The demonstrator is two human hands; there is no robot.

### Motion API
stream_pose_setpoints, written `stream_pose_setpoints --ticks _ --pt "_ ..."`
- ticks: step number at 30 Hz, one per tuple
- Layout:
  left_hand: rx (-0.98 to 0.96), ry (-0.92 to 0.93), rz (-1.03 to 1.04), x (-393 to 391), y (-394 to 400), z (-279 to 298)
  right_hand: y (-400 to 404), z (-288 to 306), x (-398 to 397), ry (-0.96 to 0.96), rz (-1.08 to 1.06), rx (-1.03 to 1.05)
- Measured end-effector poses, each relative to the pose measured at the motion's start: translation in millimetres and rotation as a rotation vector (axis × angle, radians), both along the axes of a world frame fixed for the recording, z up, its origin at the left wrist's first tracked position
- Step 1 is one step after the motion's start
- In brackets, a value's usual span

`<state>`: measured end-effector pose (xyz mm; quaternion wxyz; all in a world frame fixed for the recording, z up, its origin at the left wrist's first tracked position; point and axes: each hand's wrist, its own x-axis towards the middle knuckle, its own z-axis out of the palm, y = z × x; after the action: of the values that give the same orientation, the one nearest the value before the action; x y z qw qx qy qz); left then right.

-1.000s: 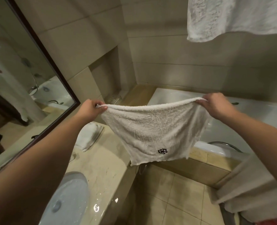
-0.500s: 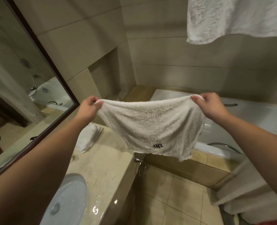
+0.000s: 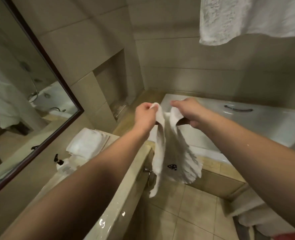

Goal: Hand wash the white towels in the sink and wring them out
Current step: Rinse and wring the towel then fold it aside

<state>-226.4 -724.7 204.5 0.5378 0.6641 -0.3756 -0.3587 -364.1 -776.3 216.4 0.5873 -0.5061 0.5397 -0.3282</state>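
Note:
A small white towel [image 3: 174, 153] with a dark embroidered logo hangs folded in the air between the counter and the bathtub. My left hand [image 3: 146, 116] pinches one top corner and my right hand [image 3: 189, 111] pinches the other, the two hands close together. The towel's lower edge dangles over the tiled floor. A stack of folded white towels [image 3: 87, 142] lies on the marble counter [image 3: 119, 203] to the left. The sink is hidden under my left forearm.
A white bathtub [image 3: 257, 123] with a grab handle runs along the back right. Another white towel [image 3: 247, 19] hangs at the top right. A framed mirror [image 3: 22, 94] covers the left wall. A pump bottle [image 3: 62, 166] stands on the counter. White cloth [image 3: 257, 215] drapes at lower right.
My hands have come together, folding the spread towel in half so it hangs narrow. The view has tilted down and to the left.

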Motion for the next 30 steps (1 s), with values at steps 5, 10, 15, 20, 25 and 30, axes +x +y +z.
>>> stream_pose_setpoints --ticks 5,10,15,20,25,30 --pt "-0.063 -0.06 -0.066 -15.9 3.4 5.4 13.2 13.3 8.0 -0.023 0.046 -0.001" --pt "-0.15 -0.102 -0.151 -13.9 15.5 7.6 16.0 22.9 -4.5 -0.055 0.105 0.009" --pt "-0.136 -0.423 -0.332 -22.8 22.6 19.2 9.5 20.3 -8.2 -0.032 0.053 0.019" --pt "-0.196 -0.677 -0.161 -20.1 12.2 15.2 13.3 24.2 -8.9 0.018 0.168 -0.076" --pt "-0.226 -0.413 -0.27 -5.2 7.1 24.5 4.9 3.3 -11.8 -0.109 -0.109 -0.428" --pt "-0.182 -0.208 -0.346 14.1 1.4 35.2 -9.3 -29.3 -47.0 0.197 0.288 -0.426"
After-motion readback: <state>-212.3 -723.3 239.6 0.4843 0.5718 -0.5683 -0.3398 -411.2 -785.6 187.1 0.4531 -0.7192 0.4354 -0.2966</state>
